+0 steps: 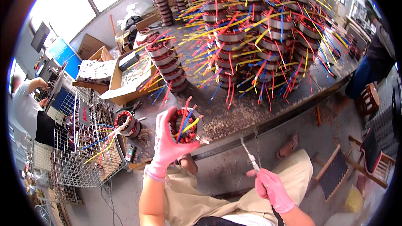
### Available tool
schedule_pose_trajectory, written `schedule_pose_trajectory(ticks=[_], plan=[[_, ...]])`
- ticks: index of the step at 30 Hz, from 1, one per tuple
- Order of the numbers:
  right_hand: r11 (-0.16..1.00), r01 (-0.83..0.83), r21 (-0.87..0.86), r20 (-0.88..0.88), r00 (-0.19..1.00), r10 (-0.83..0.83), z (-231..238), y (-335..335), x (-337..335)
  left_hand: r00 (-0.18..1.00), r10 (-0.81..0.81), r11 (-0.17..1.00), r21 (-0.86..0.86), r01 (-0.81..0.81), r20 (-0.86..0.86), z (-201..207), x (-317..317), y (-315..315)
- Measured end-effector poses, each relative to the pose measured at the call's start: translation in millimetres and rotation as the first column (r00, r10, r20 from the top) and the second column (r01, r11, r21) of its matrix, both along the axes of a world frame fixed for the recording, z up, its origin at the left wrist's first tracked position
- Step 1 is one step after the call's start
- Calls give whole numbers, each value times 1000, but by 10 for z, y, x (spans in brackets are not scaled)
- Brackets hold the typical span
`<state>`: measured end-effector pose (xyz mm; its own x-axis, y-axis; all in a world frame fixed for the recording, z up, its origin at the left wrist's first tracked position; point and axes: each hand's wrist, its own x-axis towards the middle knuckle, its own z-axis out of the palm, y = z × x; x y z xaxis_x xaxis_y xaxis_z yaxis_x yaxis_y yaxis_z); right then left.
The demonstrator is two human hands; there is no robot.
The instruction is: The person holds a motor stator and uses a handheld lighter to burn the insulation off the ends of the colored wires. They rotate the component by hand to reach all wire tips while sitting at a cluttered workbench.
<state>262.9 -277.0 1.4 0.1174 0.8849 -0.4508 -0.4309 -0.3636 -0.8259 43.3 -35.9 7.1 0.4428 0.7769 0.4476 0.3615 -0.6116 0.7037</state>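
My left hand (169, 144), in a pink glove, wraps around a motor stator (193, 127) at the table's near edge. Red windings line the stator, and blue, yellow and red wire ends (188, 119) stick up from it. My right hand (272, 187), also gloved in pink, is closed on a slim metal-tipped tool (252, 161) over my lap. The tool's tip points up toward the table edge, apart from the stator; its exact kind is unclear. Another stator (127, 124), with pale lacing and a bundle of wires, sits left of my left hand.
Tall stator stacks (229, 46) with splayed coloured wires crowd the table (234, 115). A single stack (167, 65) stands nearer me, beside an open cardboard box (130, 79). Wire baskets (90, 142) stand at left, a chair (333, 171) at right. Other people (29, 104) are at both sides.
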Motion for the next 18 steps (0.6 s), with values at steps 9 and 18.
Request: schedule_pose_trajectory(ticks=[9, 18], plan=[[1000, 20, -22, 52, 998, -19, 21, 41, 110, 976, -126, 984, -147, 100, -178, 55, -29, 36], [984, -141, -112, -64, 989, 134, -262, 108, -94, 862, -281, 959, -95, 266, -423, -268, -105, 305]])
